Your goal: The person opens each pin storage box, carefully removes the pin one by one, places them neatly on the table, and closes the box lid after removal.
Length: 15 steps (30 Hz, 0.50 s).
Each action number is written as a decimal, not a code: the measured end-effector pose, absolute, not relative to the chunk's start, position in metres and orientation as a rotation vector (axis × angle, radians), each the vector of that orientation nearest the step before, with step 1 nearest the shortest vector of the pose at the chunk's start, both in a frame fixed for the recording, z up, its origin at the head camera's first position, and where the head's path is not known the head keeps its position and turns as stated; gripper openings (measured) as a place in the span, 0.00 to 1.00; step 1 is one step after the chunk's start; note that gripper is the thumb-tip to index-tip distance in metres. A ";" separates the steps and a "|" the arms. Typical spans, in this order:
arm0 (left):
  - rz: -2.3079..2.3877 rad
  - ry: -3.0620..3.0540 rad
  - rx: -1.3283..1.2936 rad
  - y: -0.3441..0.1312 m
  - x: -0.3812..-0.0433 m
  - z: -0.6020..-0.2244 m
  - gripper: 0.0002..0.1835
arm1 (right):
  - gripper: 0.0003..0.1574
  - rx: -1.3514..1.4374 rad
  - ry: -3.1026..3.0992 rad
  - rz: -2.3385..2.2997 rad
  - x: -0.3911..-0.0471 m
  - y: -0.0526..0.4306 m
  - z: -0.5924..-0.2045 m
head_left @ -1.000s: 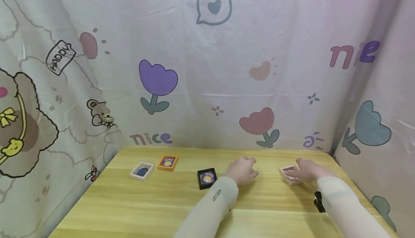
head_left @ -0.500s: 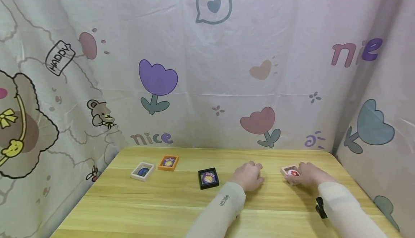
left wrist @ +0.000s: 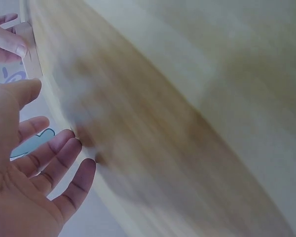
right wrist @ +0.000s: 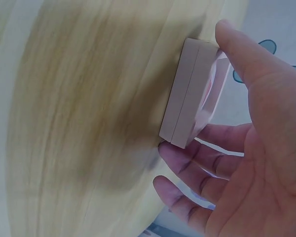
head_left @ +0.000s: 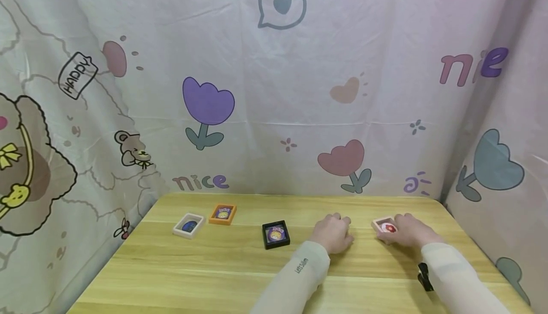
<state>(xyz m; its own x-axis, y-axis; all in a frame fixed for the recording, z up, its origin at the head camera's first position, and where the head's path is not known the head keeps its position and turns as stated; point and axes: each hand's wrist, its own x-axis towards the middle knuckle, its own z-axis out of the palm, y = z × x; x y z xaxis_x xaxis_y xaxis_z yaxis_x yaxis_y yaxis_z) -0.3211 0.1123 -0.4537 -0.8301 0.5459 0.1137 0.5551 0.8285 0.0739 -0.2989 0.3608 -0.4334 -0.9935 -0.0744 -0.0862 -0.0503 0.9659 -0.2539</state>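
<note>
At the right of the table in the head view, my right hand holds a small pale pink square display frame with a red flower on a white round inside. In the right wrist view, the thumb lies at one end of the frame and the fingertips at the opposite end; a seam runs along its side. My left hand rests low over the table between the black frame and the pink one. Its fingers are loosely bent, with nothing held in the left wrist view.
Farther left on the wooden table lie an orange frame and a white frame with a dark blue disc. A black strap-like piece shows at the right wrist. Patterned curtains enclose the back and sides.
My left hand has moved right, away from the black frame, and settled lower. The right hand's fingers have shifted to the pink frame's edges, uncovering the red flower.
</note>
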 end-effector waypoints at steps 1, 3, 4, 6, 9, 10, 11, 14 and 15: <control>-0.156 -2.922 -0.878 0.113 -0.321 -0.454 0.20 | 0.45 -0.092 3.021 -0.390 -0.299 0.361 -0.433; -0.147 -2.926 -0.875 0.115 -0.322 -0.455 0.19 | 0.46 -0.091 3.022 -0.391 -0.299 0.361 -0.434; -0.142 -2.928 -0.873 0.116 -0.322 -0.455 0.19 | 0.47 -0.093 3.023 -0.390 -0.299 0.361 -0.434; -0.133 -2.932 -0.867 0.117 -0.323 -0.456 0.19 | 0.48 -0.090 3.019 -0.388 -0.300 0.360 -0.435; -0.124 -2.936 -0.860 0.119 -0.323 -0.457 0.18 | 0.49 -0.092 3.017 -0.381 -0.299 0.360 -0.435; -0.124 -2.938 -0.859 0.120 -0.324 -0.457 0.18 | 0.49 -0.097 3.017 -0.377 -0.299 0.360 -0.435; -0.123 -2.938 -0.859 0.121 -0.324 -0.457 0.17 | 0.49 -0.100 3.015 -0.375 -0.298 0.359 -0.434; -0.114 -2.936 -0.863 0.123 -0.323 -0.457 0.18 | 0.49 -0.113 3.019 -0.380 -0.297 0.358 -0.435; -0.111 -2.934 -0.864 0.123 -0.323 -0.457 0.17 | 0.49 -0.110 3.017 -0.381 -0.298 0.358 -0.435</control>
